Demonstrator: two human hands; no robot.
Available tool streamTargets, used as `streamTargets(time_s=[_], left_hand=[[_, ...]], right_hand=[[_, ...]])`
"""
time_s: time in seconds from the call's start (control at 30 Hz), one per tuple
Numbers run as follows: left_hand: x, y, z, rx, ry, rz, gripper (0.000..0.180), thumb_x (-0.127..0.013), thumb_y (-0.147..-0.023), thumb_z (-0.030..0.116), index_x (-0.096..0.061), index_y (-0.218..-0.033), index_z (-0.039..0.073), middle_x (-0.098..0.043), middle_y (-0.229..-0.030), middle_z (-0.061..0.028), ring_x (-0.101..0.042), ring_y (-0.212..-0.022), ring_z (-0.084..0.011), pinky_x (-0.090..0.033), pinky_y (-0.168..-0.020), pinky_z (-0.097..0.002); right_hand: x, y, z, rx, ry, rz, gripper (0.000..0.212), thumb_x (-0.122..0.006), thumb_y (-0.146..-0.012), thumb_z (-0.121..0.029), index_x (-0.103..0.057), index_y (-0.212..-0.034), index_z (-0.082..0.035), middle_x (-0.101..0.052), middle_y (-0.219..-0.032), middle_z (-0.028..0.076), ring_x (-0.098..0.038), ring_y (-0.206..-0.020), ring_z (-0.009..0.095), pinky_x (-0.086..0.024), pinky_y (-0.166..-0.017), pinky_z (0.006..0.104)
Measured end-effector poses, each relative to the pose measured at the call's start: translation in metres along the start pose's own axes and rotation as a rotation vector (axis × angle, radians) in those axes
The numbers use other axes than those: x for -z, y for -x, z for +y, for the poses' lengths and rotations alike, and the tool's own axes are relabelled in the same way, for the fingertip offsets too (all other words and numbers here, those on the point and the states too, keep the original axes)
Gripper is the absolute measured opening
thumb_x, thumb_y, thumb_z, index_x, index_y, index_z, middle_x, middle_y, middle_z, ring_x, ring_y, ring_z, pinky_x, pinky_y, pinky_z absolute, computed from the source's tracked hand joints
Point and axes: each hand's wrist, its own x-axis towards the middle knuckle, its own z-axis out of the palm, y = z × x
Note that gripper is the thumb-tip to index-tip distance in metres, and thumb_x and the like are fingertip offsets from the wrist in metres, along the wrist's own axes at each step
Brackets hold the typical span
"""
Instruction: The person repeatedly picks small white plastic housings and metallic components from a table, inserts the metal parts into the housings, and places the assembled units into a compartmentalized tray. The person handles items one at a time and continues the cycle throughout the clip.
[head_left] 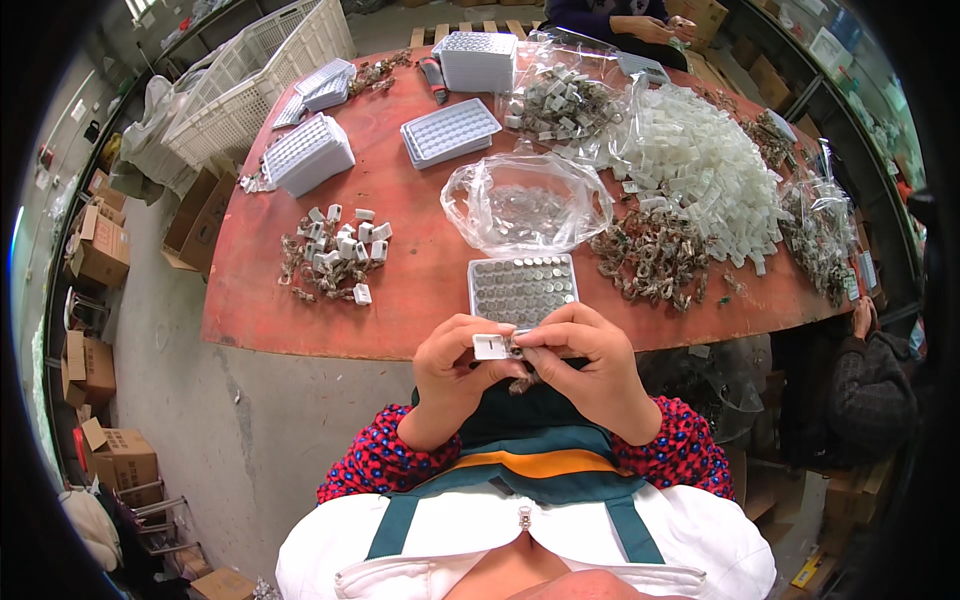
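Observation:
Near the table's front edge, my left hand point(445, 368) pinches a small white plastic housing point(489, 347) with a dark slot in its face. My right hand point(592, 362) has thumb and forefinger closed at the housing's right end, on a small dark part too tiny to make out. A short brownish wire bundle point(523, 382) hangs below the fingers. Just beyond both hands lies a pale tray point(473, 285) of round silvery discs in rows. Farther back, a transparent plastic bag point(462, 190) sits open with loose discs inside.
Finished-looking white housings with wires point(335, 250) lie left. A heap of translucent housings point(700, 165) and a pile of wired parts point(655, 260) fill the right. Stacked trays point(310, 155), a red-black tool point(433, 80) and a white crate point(260, 85) stand farther off. Other people sit around the red table point(400, 290).

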Motion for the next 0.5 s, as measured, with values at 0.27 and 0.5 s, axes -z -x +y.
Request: streamTargets(time_s=[0.27, 0.5], left_hand=[[0.001, 0.001, -0.008, 0.187, 0.319, 0.011, 0.030, -0.077, -0.085, -0.006, -0.061, -0.110, -0.003, -0.068, -0.098, -0.0071, -0.069, -0.088, -0.0124, -0.057, -0.077, -0.0250], [-0.007, -0.001, -0.012, 0.121, 0.362, 0.070, 0.029, -0.078, -0.085, -0.004, -0.063, -0.109, -0.003, -0.068, -0.099, -0.0064, -0.068, -0.092, -0.0117, -0.057, -0.082, -0.0264]], right_hand=[[0.011, -0.002, 0.001, -0.049, 0.044, -0.141, 0.016, -0.067, -0.093, -0.001, -0.074, -0.108, 0.001, -0.065, -0.096, 0.008, -0.064, -0.082, 0.015, -0.052, -0.070, 0.0272], [-0.002, 0.002, 0.010, 0.023, 0.104, -0.041, 0.021, -0.070, -0.091, -0.002, -0.073, -0.112, -0.001, -0.063, -0.096, 0.009, -0.064, -0.081, 0.018, -0.053, -0.068, 0.0295]])
